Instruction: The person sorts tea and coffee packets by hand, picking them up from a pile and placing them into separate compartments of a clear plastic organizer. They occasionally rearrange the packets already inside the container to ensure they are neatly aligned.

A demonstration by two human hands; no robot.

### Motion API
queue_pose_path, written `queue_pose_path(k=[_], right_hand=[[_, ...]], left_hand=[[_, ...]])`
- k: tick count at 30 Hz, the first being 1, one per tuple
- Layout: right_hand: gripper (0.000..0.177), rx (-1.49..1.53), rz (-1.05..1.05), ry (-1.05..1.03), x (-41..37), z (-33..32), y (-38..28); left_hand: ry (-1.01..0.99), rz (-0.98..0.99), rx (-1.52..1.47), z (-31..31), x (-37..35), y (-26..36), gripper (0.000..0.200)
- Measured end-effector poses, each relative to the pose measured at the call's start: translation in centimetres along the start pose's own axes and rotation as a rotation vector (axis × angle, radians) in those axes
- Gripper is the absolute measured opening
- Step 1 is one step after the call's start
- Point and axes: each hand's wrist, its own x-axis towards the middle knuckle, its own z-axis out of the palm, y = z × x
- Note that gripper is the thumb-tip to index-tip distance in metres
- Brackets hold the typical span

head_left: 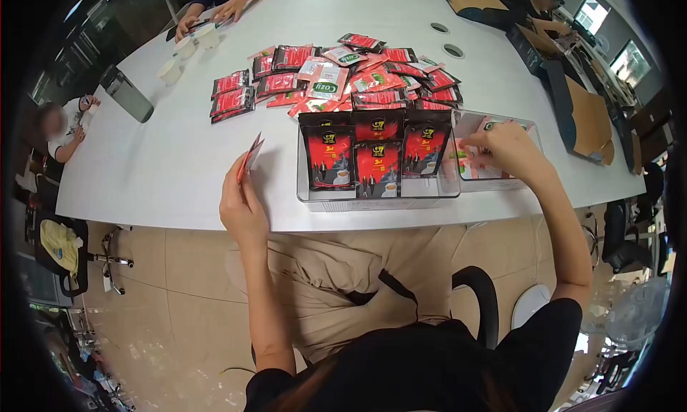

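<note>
My left hand [243,203] pinched a red sachet [251,155]; my right hand [509,151], grip unclear, reached inside a clear bin [494,185]; G7 sachets [377,170] stood between.

White table [172,133]; black-and-red G7 sachets [378,167]; black shirt sleeve [545,340]; beige trousers [322,269].

The left hand [243,204] is raised at the near edge of the table [179,190], fingers pointing away from the torso, with the thumb and fingertips closed in a pinch; its bare forearm [266,304] extends nearly straight from the black sleeve. The right hand [509,148] is positioned farther inward from that edge, back of the hand up, fingers bent and directed leftward and partly hidden. The right elbow [576,272] is bent outward, and the right forearm [562,211] angles inward to the wrist.
</note>
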Motion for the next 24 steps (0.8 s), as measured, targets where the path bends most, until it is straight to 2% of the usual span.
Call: queue_pose_path(k=[2, 5, 6, 10, 16, 21, 24], right_hand=[[0.022, -0.037, -0.094, -0.034, 0.4, -0.1, 0.3], [0.024, -0.082, -0.088, -0.105, 1.2, -0.7, -0.7], [0.026, -0.154, -0.155, -0.051, 1.1, -0.4, -0.7], [0.038, -0.225, -0.243, -0.059, 1.4, 0.9, 0.3], [0.024, -0.183, -0.244, -0.045, 1.3, 1.3, 0.4], [0.017, -0.280, -0.260, 0.093, 1.5, 3.1, 0.8], [0.014, -0.274, -0.253, 0.128, 1.2, 1.9, 0.8]], left_hand=[[0.008, 0.002, -0.023, 0.3, -0.1, -0.2, 0.024], [-0.017, -0.003, -0.019, -0.1, 0.3, 0.3, 0.024], [-0.020, 0.005, -0.013, -0.3, -0.1, 0.1, 0.024], [0.003, 0.028, -0.007, 0.0, 0.3, 0.2, 0.024], [-0.006, -0.007, 0.007, 0.0, 0.3, 0.3, 0.024], [0.000, -0.005, 0.012, 0.0, 0.2, 0.1, 0.024], [0.005, -0.013, 0.010, 0.0, 0.3, 0.2, 0.023]])
